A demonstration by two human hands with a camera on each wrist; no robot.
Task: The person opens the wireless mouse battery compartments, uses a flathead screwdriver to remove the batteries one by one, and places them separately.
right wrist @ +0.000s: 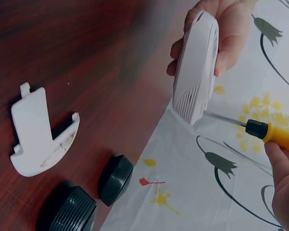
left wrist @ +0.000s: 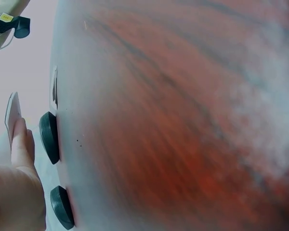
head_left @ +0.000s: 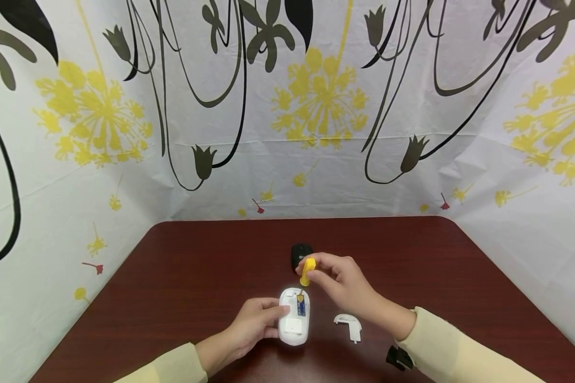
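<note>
A white oval plastic device (head_left: 294, 325) is in my left hand (head_left: 255, 325), thumb on its upper face. Its back is uncovered, and a blue and gold battery (head_left: 301, 305) lies in the compartment. My right hand (head_left: 341, 281) holds a screwdriver (head_left: 308, 272) by its yellow handle. In the right wrist view, the metal shaft (right wrist: 225, 118) runs from a black collar (right wrist: 256, 129) to the vented end of the device; the tip itself is hidden. A white L-shaped cover (head_left: 350, 323) lies on the table below my right forearm.
Two black ribbed objects (right wrist: 116, 179) sit on the dark red-brown table (head_left: 211, 260); in the head view, one black object (head_left: 299, 254) shows partly behind my right hand. A flower-printed white sheet (head_left: 249, 181) surrounds the table. A black camera (head_left: 399, 358) is at my right wrist.
</note>
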